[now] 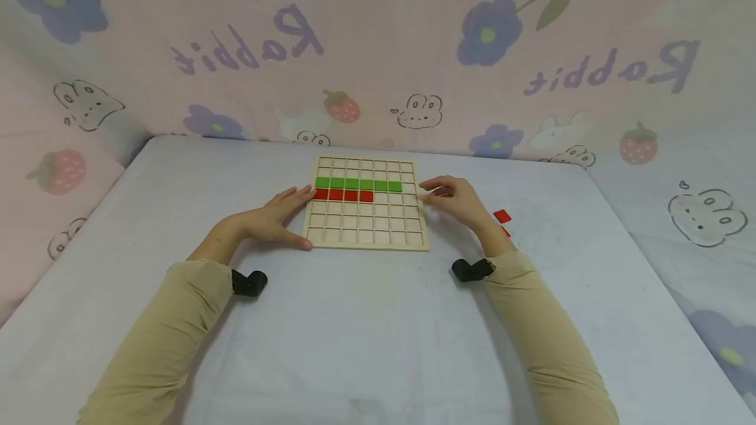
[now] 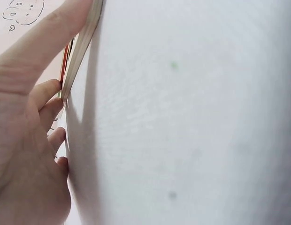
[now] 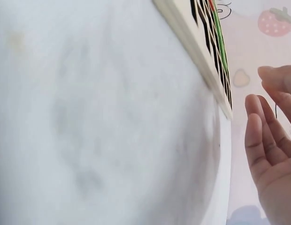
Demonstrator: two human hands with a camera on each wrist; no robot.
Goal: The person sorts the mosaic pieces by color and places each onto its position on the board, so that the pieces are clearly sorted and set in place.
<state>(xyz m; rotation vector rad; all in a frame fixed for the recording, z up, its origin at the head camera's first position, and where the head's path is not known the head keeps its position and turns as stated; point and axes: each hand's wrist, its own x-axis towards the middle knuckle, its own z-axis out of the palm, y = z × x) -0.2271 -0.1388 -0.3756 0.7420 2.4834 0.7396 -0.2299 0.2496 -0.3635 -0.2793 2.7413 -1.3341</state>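
A square wooden grid board (image 1: 366,248) lies on the white table. One row of its cells holds several green tiles (image 1: 366,185); the row nearer the person has several red tiles (image 1: 351,196), from the left edge. My left hand (image 1: 268,220) rests at the board's left side, fingers extended, the thumb at the near left corner. Just off the right edge is my right hand (image 1: 455,199), its fingers loosely bent. Seen from the right wrist, a gap separates the thumb from the fingers (image 3: 254,140), and nothing shows between them.
Loose red tiles (image 1: 502,216) lie right of the board, one partly hidden by the right forearm. Black wrist pieces (image 1: 251,283) stick out from both sleeves. A printed curtain (image 1: 378,51) hangs behind the white table (image 1: 366,333).
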